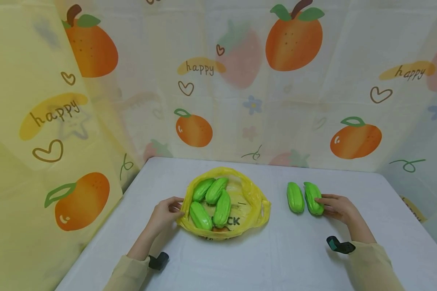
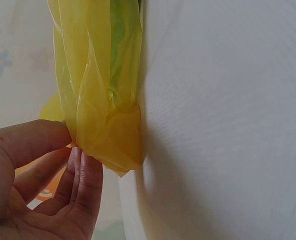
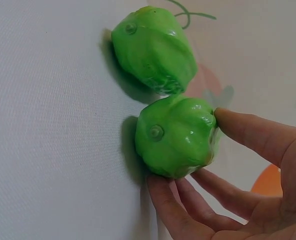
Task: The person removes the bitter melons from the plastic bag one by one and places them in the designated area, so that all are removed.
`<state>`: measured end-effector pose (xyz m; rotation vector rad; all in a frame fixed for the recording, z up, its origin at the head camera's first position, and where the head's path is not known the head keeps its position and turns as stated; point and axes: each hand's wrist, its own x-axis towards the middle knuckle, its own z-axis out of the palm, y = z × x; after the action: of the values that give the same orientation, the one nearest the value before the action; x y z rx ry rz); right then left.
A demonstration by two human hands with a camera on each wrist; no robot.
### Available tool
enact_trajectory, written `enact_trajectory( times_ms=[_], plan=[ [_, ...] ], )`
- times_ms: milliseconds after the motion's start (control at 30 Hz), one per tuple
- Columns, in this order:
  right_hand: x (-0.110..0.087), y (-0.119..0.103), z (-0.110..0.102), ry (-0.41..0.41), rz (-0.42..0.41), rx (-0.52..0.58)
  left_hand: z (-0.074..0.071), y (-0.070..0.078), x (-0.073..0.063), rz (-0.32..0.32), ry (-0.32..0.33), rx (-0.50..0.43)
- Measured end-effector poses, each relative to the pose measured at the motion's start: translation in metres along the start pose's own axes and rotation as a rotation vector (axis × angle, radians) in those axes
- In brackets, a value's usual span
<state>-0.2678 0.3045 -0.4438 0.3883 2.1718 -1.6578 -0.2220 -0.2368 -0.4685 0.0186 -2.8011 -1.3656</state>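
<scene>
A yellow plastic bag (image 1: 253,193) lies wide-mouthed on the table with several shiny green ridged gourds (image 1: 223,208) inside. At its left rim my left hand (image 1: 167,210) pinches the film between thumb and fingers, as the left wrist view shows at the bag's folded edge (image 2: 115,137). Two more gourds lie side by side to the right of the bag. My right hand (image 1: 336,208) holds the right one (image 1: 313,198), thumb on one side and fingertips on the other, as seen on the gourd (image 3: 175,137) in the right wrist view. The other gourd (image 1: 295,198) stays untouched just left of it.
The table (image 1: 276,258) has a white cloth. A fruit-print curtain (image 1: 233,121) hangs along its back edge, and a yellowish one (image 1: 18,182) stands close on the left. Small black devices sit on both wrists, the right one (image 1: 340,245) below the hand.
</scene>
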Motion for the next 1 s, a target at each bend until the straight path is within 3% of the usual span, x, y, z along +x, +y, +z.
enact_trajectory(
  times_ms=[733, 1000],
  plan=[
    [-0.0003, 0.0013, -0.0003, -0.003, 0.003, 0.043, 0.0006, -0.001, 0.0002, -0.018, 0.005, -0.014],
    [-0.0068, 0.0009, -0.0024, 0.0, -0.007, -0.003, 0.0, -0.0009, -0.0002, -0.018, -0.003, -0.03]
  ],
)
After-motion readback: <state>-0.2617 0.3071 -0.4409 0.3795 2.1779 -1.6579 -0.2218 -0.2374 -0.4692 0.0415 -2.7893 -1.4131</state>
